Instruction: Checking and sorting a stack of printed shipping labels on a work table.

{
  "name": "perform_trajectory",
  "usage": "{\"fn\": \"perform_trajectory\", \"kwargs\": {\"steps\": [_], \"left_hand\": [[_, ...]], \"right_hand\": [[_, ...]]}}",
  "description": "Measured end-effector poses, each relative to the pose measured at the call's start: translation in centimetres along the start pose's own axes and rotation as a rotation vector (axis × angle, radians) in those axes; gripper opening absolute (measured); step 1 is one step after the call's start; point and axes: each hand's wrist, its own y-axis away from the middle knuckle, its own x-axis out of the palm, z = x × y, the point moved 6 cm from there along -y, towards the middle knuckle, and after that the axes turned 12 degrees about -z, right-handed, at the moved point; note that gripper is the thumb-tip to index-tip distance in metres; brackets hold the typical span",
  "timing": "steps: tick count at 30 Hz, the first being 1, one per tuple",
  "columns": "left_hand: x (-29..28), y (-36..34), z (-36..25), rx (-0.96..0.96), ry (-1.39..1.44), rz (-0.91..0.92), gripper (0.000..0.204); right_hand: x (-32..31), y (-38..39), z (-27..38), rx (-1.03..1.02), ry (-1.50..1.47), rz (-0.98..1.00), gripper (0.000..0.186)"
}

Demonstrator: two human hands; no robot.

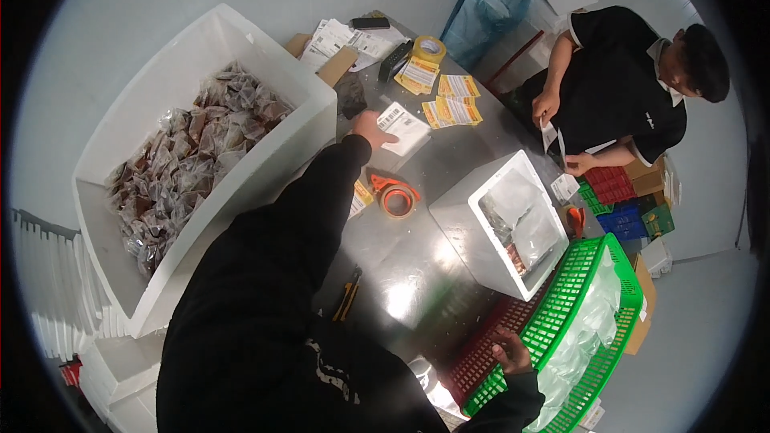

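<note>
My left hand (374, 130) reaches out to a small stack of white printed labels (406, 130) on the steel table, its fingers closed on the stack's left edge. Nearer me, my right hand (512, 351) is beside the green plastic basket (567, 305) and over the dark red basket (489, 338). Its fingers are loosely curled and apart, with nothing visible in them. Between the two hands stands an open white foam box (473, 228) holding clear plastic bags (525, 220). A tape dispenser with brown tape (396, 199) lies near my left forearm.
A large foam box (321, 104) full of bagged brown pieces (188, 168) stands at left. Yellow cards (453, 108), a yellow tape roll (429, 49) and a phone (370, 23) lie farther back. A utility knife (347, 297) lies nearer me. A co-worker (618, 88) at right handles paper.
</note>
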Motion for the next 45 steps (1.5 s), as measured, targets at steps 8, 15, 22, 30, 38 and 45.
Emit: {"fn": "perform_trajectory", "kwargs": {"steps": [8,15,22,30,38,45], "left_hand": [[-2.9,17.3,-18.5,0.150,0.127,0.861,0.049],[-2.2,26.9,-22.1,0.195,0.385,1.245,0.073],[-4.7,33.7,-21.1,-0.290,0.798,0.573,0.034],[-4.9,34.9,-20.8,-0.215,0.749,0.563,0.031],[-3.7,37.0,-16.2,-0.360,0.787,0.483,0.044],[0.0,34.6,7.8,-0.528,0.505,0.257,0.037]], "right_hand": [[5.1,3.0,15.0,-0.254,-0.479,-0.247,0.073],[10.8,3.1,13.3,0.019,-0.593,0.113,0.024],[11.0,5.1,10.9,-0.117,-0.846,-0.211,0.028],[11.0,5.8,10.7,-0.260,-0.883,-0.110,0.036],[14.6,4.1,10.2,-0.095,-0.784,-0.001,0.035],[18.6,0.8,2.4,-0.015,-0.298,-0.050,0.058]]}}
